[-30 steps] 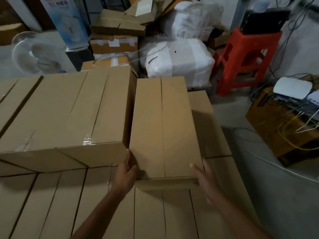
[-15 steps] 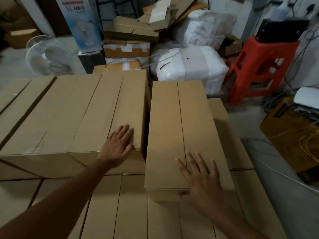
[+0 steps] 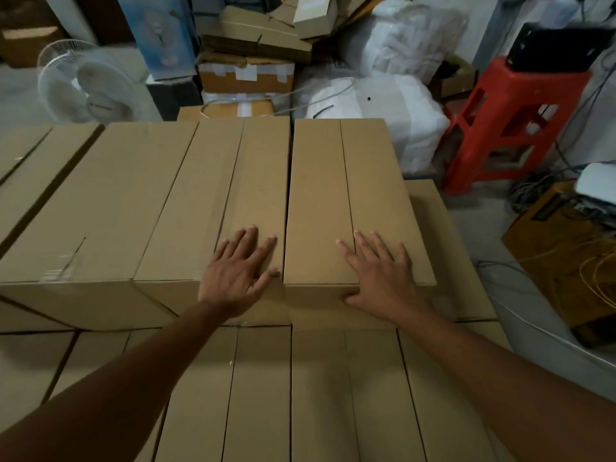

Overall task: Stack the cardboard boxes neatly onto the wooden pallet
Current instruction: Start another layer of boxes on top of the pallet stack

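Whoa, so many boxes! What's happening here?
A person is stacking cardboard boxes. The right hand lies flat on the end box of the top row, thumb over its front edge. The left hand lies flat on the neighbouring box. Both boxes sit side by side, a thin gap between them, on a lower layer of boxes. The pallet is hidden.

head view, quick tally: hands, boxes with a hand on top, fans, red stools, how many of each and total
hands: 2 (left hand, right hand, both lying flat)
boxes with a hand on top: 2 (box under the left hand, box under the right hand)
fans: 1 (white fan)
red stools: 1 (red stool)
total: 6
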Action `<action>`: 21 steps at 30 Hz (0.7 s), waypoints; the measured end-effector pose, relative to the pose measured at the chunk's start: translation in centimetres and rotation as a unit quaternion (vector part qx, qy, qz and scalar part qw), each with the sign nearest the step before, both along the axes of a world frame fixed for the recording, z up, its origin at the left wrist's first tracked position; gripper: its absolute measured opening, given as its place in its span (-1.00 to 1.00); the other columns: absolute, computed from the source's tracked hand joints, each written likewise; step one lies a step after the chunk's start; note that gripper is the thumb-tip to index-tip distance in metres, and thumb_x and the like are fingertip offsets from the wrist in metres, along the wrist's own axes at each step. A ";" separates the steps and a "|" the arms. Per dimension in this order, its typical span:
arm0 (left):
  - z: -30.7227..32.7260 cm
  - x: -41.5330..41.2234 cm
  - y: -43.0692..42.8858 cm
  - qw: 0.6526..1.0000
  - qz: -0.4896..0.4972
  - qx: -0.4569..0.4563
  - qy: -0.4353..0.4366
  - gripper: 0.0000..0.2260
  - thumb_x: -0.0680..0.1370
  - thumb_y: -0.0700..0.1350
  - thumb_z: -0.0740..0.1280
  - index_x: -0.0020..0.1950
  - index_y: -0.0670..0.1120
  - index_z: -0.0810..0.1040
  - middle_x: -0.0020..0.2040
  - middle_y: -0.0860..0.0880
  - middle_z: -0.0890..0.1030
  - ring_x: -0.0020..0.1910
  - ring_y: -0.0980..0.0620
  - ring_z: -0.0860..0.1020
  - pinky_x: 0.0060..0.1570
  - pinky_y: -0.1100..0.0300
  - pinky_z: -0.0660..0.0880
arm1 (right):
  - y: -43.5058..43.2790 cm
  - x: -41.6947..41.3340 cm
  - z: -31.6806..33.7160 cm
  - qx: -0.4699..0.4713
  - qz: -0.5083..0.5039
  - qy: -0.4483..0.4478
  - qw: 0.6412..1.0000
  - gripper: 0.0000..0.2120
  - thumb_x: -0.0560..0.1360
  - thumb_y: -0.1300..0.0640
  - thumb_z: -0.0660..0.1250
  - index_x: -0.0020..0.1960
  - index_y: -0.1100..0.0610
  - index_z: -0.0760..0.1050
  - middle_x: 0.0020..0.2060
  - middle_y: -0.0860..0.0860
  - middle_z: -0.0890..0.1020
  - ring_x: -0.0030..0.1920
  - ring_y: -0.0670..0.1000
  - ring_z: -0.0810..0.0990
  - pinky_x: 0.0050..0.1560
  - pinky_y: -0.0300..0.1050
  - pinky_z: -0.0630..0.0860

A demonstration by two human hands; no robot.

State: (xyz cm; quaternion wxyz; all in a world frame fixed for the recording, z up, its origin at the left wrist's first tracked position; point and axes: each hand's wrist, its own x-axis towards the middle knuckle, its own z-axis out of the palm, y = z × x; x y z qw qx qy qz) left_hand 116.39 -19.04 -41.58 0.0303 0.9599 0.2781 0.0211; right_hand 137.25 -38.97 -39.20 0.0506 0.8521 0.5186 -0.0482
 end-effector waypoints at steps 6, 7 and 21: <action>-0.4 0.1 0.0 0.999 -0.010 0.035 0.026 -0.22 0.48 0.57 -0.22 0.62 0.24 -0.15 0.65 -0.15 -0.06 0.63 -0.19 -0.05 0.56 -0.13 -0.01 | 0.7 0.6 -0.3 0.009 -0.003 -0.004 1.000 0.07 0.39 -0.41 0.37 0.60 -0.20 -0.28 0.64 0.00 -0.13 0.63 0.13 -0.15 0.52 0.36 -0.04; -0.3 0.1 0.0 0.999 -0.013 0.036 0.028 -0.20 0.47 0.58 -0.21 0.63 0.23 -0.14 0.65 -0.16 -0.05 0.62 -0.20 -0.04 0.56 -0.15 0.00 | 0.8 0.8 -0.3 0.012 -0.005 -0.003 1.000 0.08 0.39 -0.40 0.38 0.61 -0.20 -0.27 0.64 -0.01 -0.13 0.63 0.13 -0.15 0.52 0.36 -0.05; -0.8 0.1 0.2 0.999 -0.019 0.034 0.017 -0.22 0.47 0.57 -0.21 0.62 0.26 -0.17 0.65 -0.14 -0.08 0.63 -0.17 -0.07 0.56 -0.12 -0.02 | 1.3 0.6 0.0 -0.021 -0.029 0.038 0.999 0.06 0.43 -0.31 0.42 0.61 -0.20 -0.26 0.64 0.02 -0.17 0.62 0.17 -0.20 0.49 0.45 -0.10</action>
